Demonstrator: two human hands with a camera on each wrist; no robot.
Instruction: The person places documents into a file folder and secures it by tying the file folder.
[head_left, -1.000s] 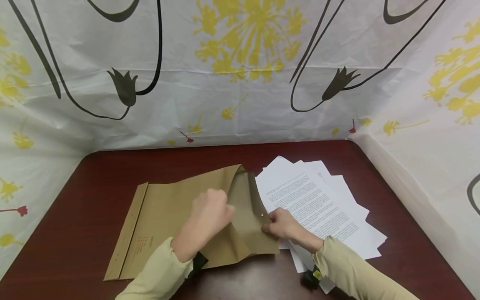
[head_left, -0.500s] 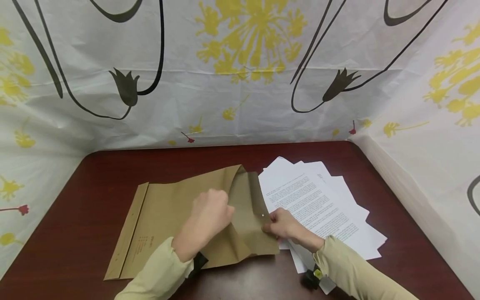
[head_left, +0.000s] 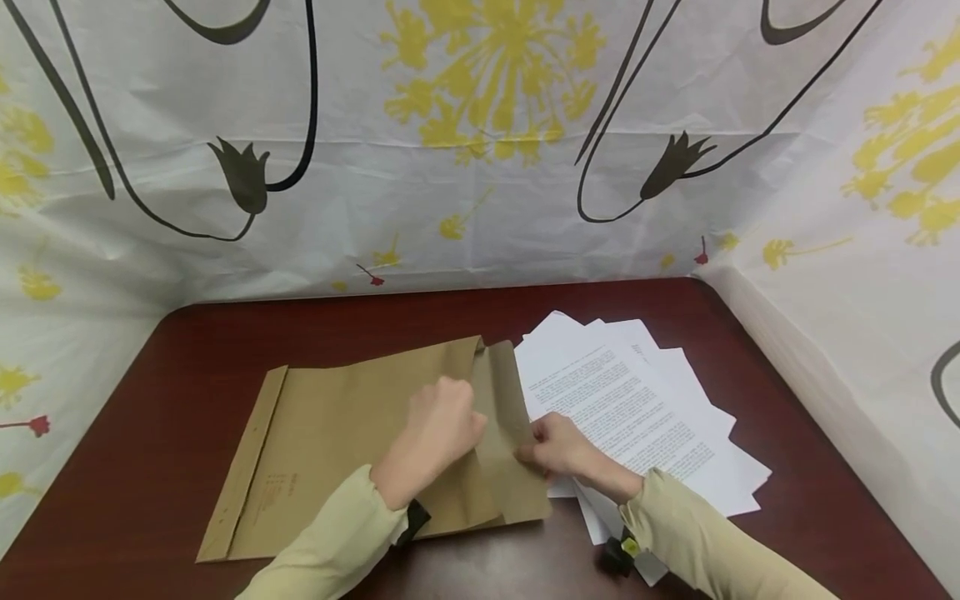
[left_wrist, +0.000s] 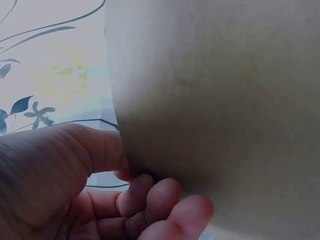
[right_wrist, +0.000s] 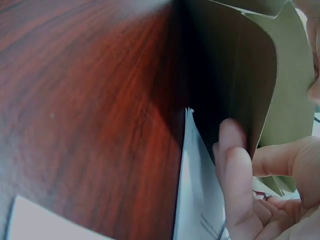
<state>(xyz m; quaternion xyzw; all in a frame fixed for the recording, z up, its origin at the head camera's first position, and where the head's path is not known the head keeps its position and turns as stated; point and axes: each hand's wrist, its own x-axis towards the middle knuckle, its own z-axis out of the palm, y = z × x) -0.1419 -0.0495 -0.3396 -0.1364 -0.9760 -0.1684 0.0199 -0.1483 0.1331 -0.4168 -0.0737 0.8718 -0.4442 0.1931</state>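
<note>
I see a brown envelope [head_left: 330, 433] across the left and centre of the table [head_left: 510, 558]. The left hand [head_left: 441, 427], fingers curled, pinches it at the edge; further right, the right hand [head_left: 558, 446] pinches its flap [head_left: 504, 400], near fanned printed sheets [head_left: 626, 400].

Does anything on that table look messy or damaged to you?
The white papers beside the brown envelope look untidy: they are fanned at uneven angles, with corners jutting out, rather than squared up. The envelope is creased and bent towards its right end, where it is held. I see no spill or tear.
</note>
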